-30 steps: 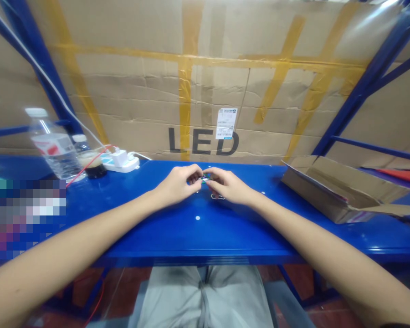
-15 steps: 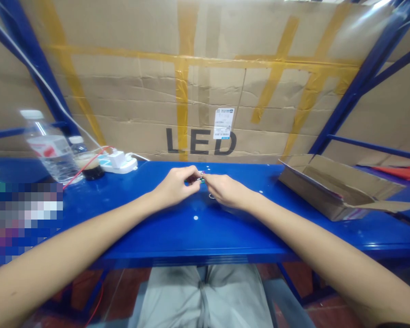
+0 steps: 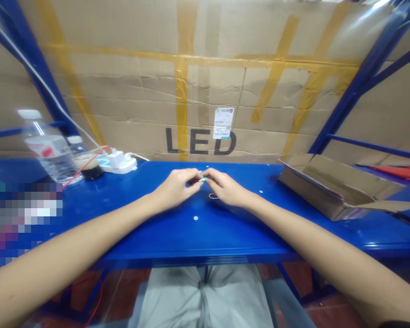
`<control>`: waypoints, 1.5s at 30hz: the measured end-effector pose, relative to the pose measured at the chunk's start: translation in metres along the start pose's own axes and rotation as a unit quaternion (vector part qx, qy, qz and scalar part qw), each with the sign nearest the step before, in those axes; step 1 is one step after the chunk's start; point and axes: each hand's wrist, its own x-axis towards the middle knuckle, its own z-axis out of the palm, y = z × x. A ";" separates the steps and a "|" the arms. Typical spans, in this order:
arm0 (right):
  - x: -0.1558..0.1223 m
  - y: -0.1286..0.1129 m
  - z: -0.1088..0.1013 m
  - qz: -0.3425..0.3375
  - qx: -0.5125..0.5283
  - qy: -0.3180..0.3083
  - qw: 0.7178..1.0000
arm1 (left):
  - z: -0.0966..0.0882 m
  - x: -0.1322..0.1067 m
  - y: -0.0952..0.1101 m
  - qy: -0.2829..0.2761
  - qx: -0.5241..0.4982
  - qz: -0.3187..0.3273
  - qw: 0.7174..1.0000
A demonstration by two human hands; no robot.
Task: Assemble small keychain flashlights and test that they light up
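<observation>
Over the middle of the blue table (image 3: 195, 239), my left hand (image 3: 176, 186) and my right hand (image 3: 227, 187) meet at the fingertips. Between them is a small green and white piece (image 3: 203, 180), too small and too covered by fingers to name. Thumb and fingers of both hands are pinched on it, one hand at each side. A thin pale loop (image 3: 213, 197), like a cord or ring, shows just under my right hand; whether it joins the small piece I cannot tell.
An open cardboard box (image 3: 335, 189) stands at the right. On the left are a clear water bottle (image 3: 48, 150), a smaller bottle with dark liquid (image 3: 91, 169) and a white power strip (image 3: 123, 166). A large cardboard sheet (image 3: 140, 100) rises behind the table.
My right hand has turned slightly and its fingers have shifted up at the small piece, showing more of its green and white. The pale loop has changed shape a little. My left hand has barely moved.
</observation>
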 end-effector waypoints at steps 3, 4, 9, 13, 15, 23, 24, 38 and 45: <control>0.000 -0.004 0.002 0.021 0.033 0.016 0.999 | 0.001 0.000 0.001 0.002 -0.001 0.005 1.000; 0.000 -0.006 0.003 0.030 0.042 0.020 0.998 | 0.001 0.000 0.001 0.003 0.000 0.005 1.000; 0.000 -0.013 0.008 0.088 0.098 0.044 0.990 | 0.006 -0.001 0.003 0.004 0.036 0.022 0.999; 0.003 -0.015 0.010 0.143 0.187 0.051 0.971 | 0.008 -0.001 0.002 0.000 0.046 0.034 0.998; 0.004 -0.016 0.011 0.168 0.234 0.047 0.956 | 0.008 -0.001 0.001 -0.001 0.044 0.038 0.998; 0.006 -0.013 0.012 0.192 0.266 0.078 0.941 | 0.008 0.001 0.001 -0.028 -0.017 0.010 0.999; 0.006 -0.011 0.010 0.192 0.260 0.088 0.942 | 0.007 0.001 0.001 -0.026 -0.025 0.001 0.999; 0.010 0.023 -0.043 0.288 0.116 0.074 0.948 | 0.002 0.010 -0.017 -0.059 -0.036 -0.136 0.988; 0.003 0.016 -0.051 0.235 0.065 -0.129 0.961 | 0.016 0.032 -0.018 -0.159 -0.002 -0.124 0.979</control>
